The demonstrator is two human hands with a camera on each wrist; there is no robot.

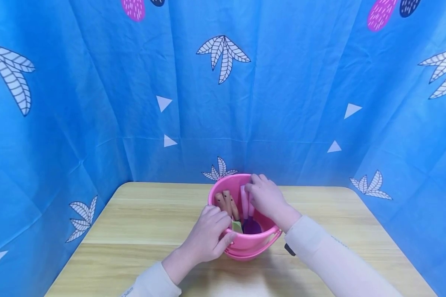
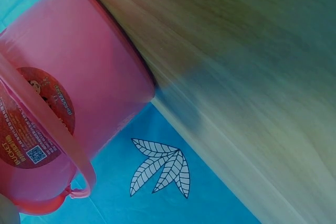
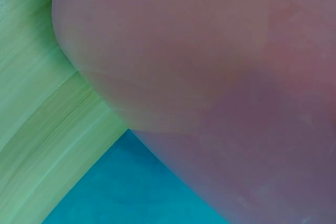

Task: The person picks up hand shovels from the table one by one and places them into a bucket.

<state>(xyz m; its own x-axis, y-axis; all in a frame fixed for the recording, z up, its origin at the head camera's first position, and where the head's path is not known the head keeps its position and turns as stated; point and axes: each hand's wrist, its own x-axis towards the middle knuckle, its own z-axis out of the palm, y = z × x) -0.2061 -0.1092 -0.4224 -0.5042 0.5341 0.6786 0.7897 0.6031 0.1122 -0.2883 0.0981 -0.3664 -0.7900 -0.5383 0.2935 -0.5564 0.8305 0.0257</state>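
Observation:
A pink bucket [image 1: 245, 246] stands upright on the table, a round red label [image 2: 55, 95] on its outer wall. My left hand [image 1: 209, 233] grips its near left rim, thumb outside. Reaching over the right side, my right hand [image 1: 265, 196] has its thumb and fingers at the top of a pink handle [image 1: 244, 200] inside the bucket. Two pink handles stand together there, and a dark purple rounded head [image 1: 252, 226] shows below them. Several brown handles [image 1: 226, 200] lean at the bucket's left side, with a light green piece [image 1: 236, 226] near the front.
The bucket's pink carrying handle [image 1: 262, 248] hangs down on the near side. Wooden tabletop [image 1: 141, 222] extends to the left and right. A blue patterned curtain [image 1: 282, 103] hangs right behind the table and along both sides.

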